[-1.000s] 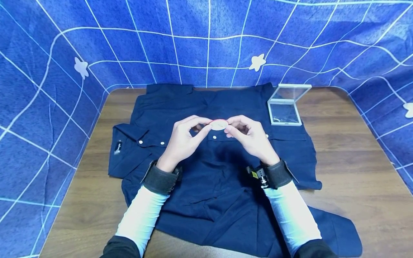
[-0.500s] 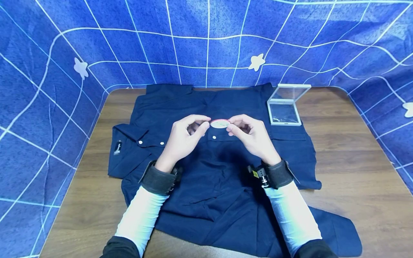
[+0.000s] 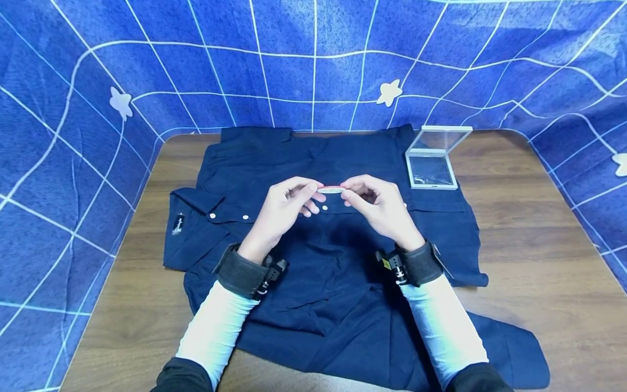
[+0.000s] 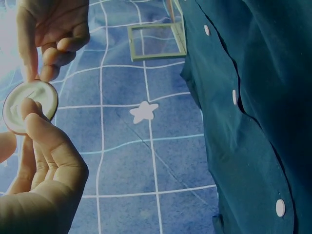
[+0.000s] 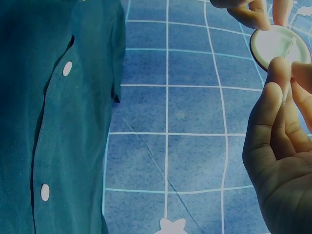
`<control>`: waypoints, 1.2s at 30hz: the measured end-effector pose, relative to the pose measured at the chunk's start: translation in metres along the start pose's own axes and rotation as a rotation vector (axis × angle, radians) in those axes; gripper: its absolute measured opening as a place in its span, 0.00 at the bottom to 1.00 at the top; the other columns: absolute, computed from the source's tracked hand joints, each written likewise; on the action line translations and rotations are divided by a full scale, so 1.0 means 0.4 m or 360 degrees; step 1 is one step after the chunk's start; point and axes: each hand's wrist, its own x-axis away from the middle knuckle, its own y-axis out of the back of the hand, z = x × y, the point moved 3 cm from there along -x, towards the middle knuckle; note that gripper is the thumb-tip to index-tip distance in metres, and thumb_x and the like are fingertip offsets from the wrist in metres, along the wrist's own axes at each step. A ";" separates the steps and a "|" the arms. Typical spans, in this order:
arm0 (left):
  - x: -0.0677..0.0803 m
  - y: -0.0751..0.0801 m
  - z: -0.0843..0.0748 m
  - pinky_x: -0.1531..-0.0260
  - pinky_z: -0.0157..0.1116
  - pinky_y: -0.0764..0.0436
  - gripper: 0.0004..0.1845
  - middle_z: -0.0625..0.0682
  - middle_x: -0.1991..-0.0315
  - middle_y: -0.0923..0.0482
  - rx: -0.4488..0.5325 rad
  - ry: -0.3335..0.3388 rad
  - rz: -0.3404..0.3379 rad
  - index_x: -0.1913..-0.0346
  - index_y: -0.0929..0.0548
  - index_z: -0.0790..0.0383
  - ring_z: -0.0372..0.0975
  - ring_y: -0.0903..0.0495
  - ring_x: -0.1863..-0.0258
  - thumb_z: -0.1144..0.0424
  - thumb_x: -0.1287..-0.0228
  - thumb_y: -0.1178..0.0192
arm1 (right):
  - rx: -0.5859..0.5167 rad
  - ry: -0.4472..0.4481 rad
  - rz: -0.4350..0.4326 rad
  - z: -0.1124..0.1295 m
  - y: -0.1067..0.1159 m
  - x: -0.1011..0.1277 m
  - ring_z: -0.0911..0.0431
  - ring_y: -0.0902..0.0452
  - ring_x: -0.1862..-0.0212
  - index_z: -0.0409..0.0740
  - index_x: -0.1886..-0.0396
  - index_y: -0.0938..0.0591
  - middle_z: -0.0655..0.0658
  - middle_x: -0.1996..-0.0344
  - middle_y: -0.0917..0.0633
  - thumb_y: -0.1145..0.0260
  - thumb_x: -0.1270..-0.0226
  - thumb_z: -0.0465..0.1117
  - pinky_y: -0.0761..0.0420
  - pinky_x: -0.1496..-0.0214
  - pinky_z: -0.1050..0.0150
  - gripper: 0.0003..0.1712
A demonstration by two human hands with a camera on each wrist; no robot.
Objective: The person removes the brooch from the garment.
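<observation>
**1 round disc held between 2 hands over a navy shirt**

1 small round disc [image 3: 332, 189], pale with a red rim, sits in mid-air above the middle of the shirt, seen nearly edge-on from the head camera and face-on from both wrist cameras. 2 hands hold it. The left hand [image 3: 283, 209] pinches its left edge between thumb and fingertips, the other fingers curled. The right hand [image 3: 379, 207] pinches its right edge the same way, fingers bent round the rim. The 2 hands face each other, close together, with only the disc between them.

Below them lies 1 dark navy shirt [image 3: 313, 283], spread flat across the table, its collar toward the far edge and its hem hanging near the person. About 4 white buttons show on it from the head camera, in a row under the hands; 1 small label lies at its left side.

Far right of the hands, 1 clear shallow box [image 3: 433, 171] rests partly on the shirt, its 1 lid [image 3: 441, 139] raised open at the far side.

1 brown wooden table [image 3: 539, 256] carries everything. Blue cloth [image 3: 313, 65] with white lines and 4 pale star shapes surrounds it on the far, left and right sides.
</observation>
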 end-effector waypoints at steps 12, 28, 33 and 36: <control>-0.007 0.008 0.006 0.65 0.31 0.16 0.13 0.46 0.69 0.16 0.0158 0.0113 -0.0096 0.50 0.18 0.71 0.35 0.17 0.74 0.66 0.32 0.39 | 0.0106 -0.0027 0.0050 -0.003 -0.008 -0.003 0.63 0.17 0.66 0.38 0.53 0.16 0.41 0.66 0.12 0.33 0.35 0.34 0.19 0.62 0.74 0.11; -0.003 0.040 -0.023 0.65 0.31 0.16 0.12 0.46 0.69 0.16 0.0297 -0.0178 -0.0154 0.51 0.20 0.77 0.37 0.16 0.73 0.75 0.36 0.39 | -0.0022 -0.0128 0.0060 -0.010 -0.001 -0.005 0.61 0.16 0.66 0.37 0.50 0.18 0.37 0.62 0.13 0.37 0.30 0.35 0.17 0.60 0.71 0.12; 0.009 0.050 -0.041 0.64 0.31 0.15 0.11 0.44 0.67 0.16 0.0190 -0.0286 -0.0170 0.52 0.19 0.75 0.38 0.16 0.71 0.73 0.35 0.38 | -0.0045 -0.0202 0.0119 -0.020 -0.005 -0.004 0.64 0.16 0.64 0.38 0.50 0.18 0.35 0.60 0.13 0.40 0.27 0.38 0.16 0.56 0.63 0.12; 0.014 0.047 -0.050 0.63 0.32 0.15 0.11 0.43 0.67 0.16 0.0169 -0.0319 -0.0157 0.52 0.20 0.77 0.38 0.16 0.71 0.74 0.35 0.39 | -0.0077 -0.0198 0.0136 -0.021 -0.007 -0.004 0.63 0.15 0.64 0.37 0.51 0.18 0.34 0.61 0.13 0.41 0.26 0.39 0.16 0.54 0.57 0.12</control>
